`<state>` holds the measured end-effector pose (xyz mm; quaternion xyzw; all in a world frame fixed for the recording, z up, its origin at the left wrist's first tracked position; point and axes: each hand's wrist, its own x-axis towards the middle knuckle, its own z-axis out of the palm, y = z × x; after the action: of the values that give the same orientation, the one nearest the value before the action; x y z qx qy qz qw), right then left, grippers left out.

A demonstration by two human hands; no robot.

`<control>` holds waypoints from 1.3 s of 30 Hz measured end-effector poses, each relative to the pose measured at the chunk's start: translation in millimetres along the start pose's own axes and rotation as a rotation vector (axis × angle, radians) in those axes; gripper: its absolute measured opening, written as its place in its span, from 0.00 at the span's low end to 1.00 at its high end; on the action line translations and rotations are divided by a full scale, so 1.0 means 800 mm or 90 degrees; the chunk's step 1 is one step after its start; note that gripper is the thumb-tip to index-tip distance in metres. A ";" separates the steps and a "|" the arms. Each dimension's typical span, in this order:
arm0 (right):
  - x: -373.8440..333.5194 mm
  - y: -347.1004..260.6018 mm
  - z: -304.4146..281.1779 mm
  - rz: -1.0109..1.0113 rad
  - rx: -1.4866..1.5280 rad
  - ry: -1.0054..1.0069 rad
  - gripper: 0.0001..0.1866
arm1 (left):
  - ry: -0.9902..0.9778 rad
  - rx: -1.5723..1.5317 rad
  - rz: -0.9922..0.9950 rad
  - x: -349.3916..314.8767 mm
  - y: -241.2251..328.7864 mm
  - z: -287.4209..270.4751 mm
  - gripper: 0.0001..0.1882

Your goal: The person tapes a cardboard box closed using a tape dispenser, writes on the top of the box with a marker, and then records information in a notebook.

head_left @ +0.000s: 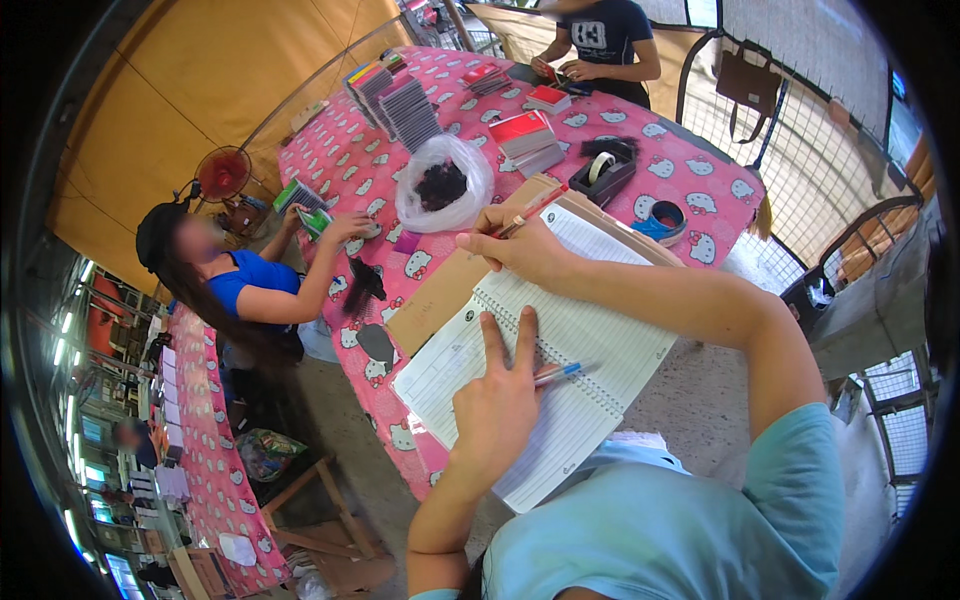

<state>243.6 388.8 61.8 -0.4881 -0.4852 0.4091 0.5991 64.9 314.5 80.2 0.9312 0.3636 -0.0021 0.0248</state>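
Note:
An open spiral notebook (570, 330) with ruled white pages lies in front of me across the table's near edge. My left hand (497, 415) rests on it near the wire binding, two fingers stretched out flat and spread. A blue-and-clear pen (560, 373) sticks out from its thumb side, seemingly tucked in the curled fingers. At the notebook's far edge, my right hand (530, 245) is closed round a slim, red-ended pen (548, 203), partly hidden by the fingers. Beneath the notebook is a piece of brown cardboard (435, 312).
Beyond the notebook are a bag of black material (445, 160), red-covered stacks (527, 140), a tape dispenser (605, 175), a tape roll (665, 215) and tall booklet stacks (405, 108). One person (265, 285) works at the left, another (605, 50) at the far side.

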 end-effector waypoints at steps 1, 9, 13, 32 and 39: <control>0.000 0.003 -0.001 0.000 -0.005 0.004 0.15 | -0.006 -0.006 -0.005 0.000 0.002 -0.003 0.40; 0.005 0.010 0.004 -0.020 0.047 -0.006 0.14 | 0.001 -0.012 -0.004 -0.001 0.000 -0.003 0.39; 0.001 0.002 0.003 -0.006 0.043 0.002 0.14 | 0.012 -0.004 0.005 -0.001 -0.001 0.000 0.39; 0.002 0.004 0.001 -0.024 0.026 -0.007 0.15 | 0.004 0.000 0.000 -0.004 0.000 -0.004 0.38; 0.002 0.005 0.001 -0.032 0.026 0.004 0.14 | 0.009 -0.019 -0.002 -0.003 0.003 -0.006 0.39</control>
<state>243.3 391.5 58.3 -0.4646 -0.4868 0.4024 0.6207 64.4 311.1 85.5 0.9300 0.3655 0.0097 0.0366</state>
